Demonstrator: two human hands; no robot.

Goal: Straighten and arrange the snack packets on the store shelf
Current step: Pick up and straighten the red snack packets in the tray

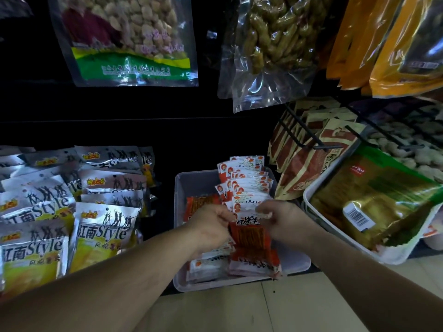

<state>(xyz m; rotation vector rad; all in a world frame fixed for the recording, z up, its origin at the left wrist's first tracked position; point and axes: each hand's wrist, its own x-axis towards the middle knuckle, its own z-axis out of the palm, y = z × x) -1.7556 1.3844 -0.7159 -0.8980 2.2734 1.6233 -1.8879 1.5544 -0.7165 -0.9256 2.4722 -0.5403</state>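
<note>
Shelf front, centre position: a translucent plastic tray [298,262] sits on the dark shelf [159,212], and the person standing before it has both hands over it. The left hand [211,226] and the right hand [280,220] each pinch the top edge of one red snack packet [250,238] between thumb and curled fingers, the left hand at its left corner and the right hand at its right corner. The packet is upright above the tray's near end, printed face toward the person. Beneath it, stacked packets [254,262] in red and white lie in the tray's near end. Behind the hands, a row of standing packets [247,183] overlaps along the tray's right side. Left of the tray, silver-and-yellow packets [103,226] stand in overlapping rows. Right of the tray, a white basket [309,190] holds a tilted gold-and-green packet [374,197] with a barcode label. Behind the basket, brown-and-red packets [306,164] hang on black wire hooks. Overhead hang a clear bag of pale nuggets [124,37], a clear bag of twisted sticks [271,44] and orange bags [383,44].
</note>
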